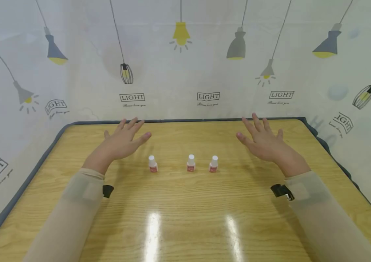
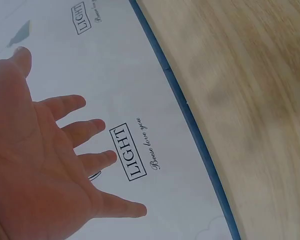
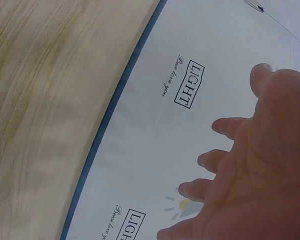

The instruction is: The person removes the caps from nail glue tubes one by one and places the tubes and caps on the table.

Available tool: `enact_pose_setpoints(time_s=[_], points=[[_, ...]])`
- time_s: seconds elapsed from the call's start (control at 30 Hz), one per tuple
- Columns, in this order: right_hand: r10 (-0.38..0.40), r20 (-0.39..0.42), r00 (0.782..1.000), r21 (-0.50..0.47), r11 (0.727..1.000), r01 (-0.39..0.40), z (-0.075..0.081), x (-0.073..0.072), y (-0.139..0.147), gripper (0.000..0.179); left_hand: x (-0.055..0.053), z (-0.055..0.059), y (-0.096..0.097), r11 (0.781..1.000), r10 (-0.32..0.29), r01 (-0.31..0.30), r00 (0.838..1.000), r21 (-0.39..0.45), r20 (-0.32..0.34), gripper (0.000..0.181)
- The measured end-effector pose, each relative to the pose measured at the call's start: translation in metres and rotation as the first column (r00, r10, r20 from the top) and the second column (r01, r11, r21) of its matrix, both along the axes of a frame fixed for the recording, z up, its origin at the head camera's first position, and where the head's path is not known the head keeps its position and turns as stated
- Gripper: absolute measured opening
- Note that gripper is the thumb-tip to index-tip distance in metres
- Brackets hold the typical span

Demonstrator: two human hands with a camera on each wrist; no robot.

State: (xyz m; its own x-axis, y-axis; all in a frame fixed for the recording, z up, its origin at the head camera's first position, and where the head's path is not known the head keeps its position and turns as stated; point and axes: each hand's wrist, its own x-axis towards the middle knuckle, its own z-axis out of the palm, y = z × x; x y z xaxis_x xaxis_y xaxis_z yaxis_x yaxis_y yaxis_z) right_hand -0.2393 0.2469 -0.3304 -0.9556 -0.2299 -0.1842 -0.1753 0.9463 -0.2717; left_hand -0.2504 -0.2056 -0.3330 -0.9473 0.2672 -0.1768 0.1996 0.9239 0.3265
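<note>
Three small white-capped bottles with red and white labels stand upright in a row across the table: a left bottle [image 1: 153,164], a middle bottle [image 1: 190,163] and a right bottle [image 1: 213,164]. The middle and right ones are closer together. My left hand [image 1: 122,142] is held over the table, up and to the left of the left bottle, fingers spread and nothing in it. On the other side my right hand [image 1: 265,142] is spread the same way, up and to the right of the right bottle. Both wrist views show bare palms with fingers apart.
The wooden table [image 1: 185,200] has a dark blue edge strip [image 1: 178,120] along its back and sides. Behind it hangs a pale curtain [image 1: 159,43] printed with lamps and lettering. Each sleeve cuff carries a black strap piece.
</note>
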Motion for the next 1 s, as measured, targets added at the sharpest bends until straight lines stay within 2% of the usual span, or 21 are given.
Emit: enact_pose_setpoints(time_s=[0.13,0.3,0.43,0.53,0.6,0.7,0.83,0.93,1.0], points=[[0.015,-0.008,1.0,-0.01,1.0,-0.015,0.001,0.0,-0.001,0.089,0.002,0.003,0.004,1.0,-0.006,0.006,1.0,0.004,-0.024,0.095],[0.051,-0.043,0.998,-0.088,0.995,-0.055,0.002,0.001,-0.009,0.09,0.007,0.008,0.017,0.999,-0.045,0.047,0.994,0.023,-0.101,0.086],[0.106,-0.083,0.991,-0.184,0.976,-0.12,-0.002,0.002,-0.018,0.09,0.014,0.01,0.035,0.993,-0.098,0.108,0.977,0.046,-0.189,0.071],[0.144,-0.08,0.986,-0.241,0.957,-0.159,-0.009,0.003,-0.027,0.089,0.021,0.011,0.052,0.986,-0.122,0.147,0.96,0.082,-0.252,0.06],[0.154,-0.07,0.986,-0.264,0.95,-0.167,-0.013,0.005,-0.033,0.086,0.026,0.011,0.064,0.977,-0.127,0.167,0.954,0.131,-0.272,0.053],[0.157,-0.06,0.986,-0.306,0.937,-0.168,-0.021,0.008,-0.042,0.079,0.031,0.007,0.082,0.958,-0.111,0.168,0.965,0.234,-0.238,0.048],[0.16,-0.042,0.986,-0.373,0.913,-0.163,-0.03,0.012,-0.049,0.07,0.035,-0.004,0.1,0.927,-0.069,0.09,0.995,0.365,-0.071,0.051],[0.162,-0.025,0.986,-0.417,0.895,-0.158,-0.037,0.015,-0.052,0.065,0.033,-0.015,0.11,0.925,-0.045,0.035,0.999,0.379,0.017,0.055],[0.16,-0.017,0.987,-0.439,0.886,-0.151,-0.041,0.017,-0.053,0.063,0.031,-0.024,0.114,0.931,-0.04,0.024,0.998,0.363,0.037,0.056]])
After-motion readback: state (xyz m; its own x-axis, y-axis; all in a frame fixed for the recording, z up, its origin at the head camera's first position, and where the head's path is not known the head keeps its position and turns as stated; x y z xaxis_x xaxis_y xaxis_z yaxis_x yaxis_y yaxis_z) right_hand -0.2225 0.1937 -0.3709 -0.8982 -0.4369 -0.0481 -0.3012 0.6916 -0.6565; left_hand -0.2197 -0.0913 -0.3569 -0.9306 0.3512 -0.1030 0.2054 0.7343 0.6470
